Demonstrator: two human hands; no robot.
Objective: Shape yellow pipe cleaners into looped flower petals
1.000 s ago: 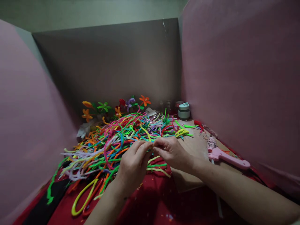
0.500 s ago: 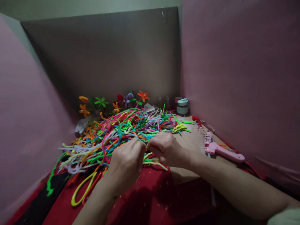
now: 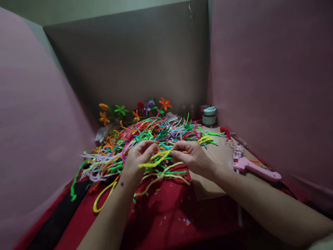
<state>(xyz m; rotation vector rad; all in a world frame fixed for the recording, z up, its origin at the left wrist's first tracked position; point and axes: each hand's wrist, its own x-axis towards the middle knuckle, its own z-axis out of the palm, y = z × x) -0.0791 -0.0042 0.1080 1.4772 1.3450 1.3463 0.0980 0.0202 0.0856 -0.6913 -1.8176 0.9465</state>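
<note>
Whether the left hand (image 3: 135, 158) grips, I can't tell; the right hand (image 3: 191, 156) pinches yellow stems (image 3: 165, 155), maybe bending; next needs steadiness.

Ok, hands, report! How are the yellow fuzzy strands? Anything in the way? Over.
Right hand: pinching yellow strands. Left hand: close beside, grip unclear. Maybe in the way: colourful pile just behind. Pink glue gun off right.

From where I stand, no lettering, brand, number or sign is readable anywhere: not on the pink glue gun (image 3: 256, 169), not on the lidded jar (image 3: 209, 118) at the desk's (image 3: 156, 217) back, not on the surrounding panels (image 3: 270, 86).
</note>
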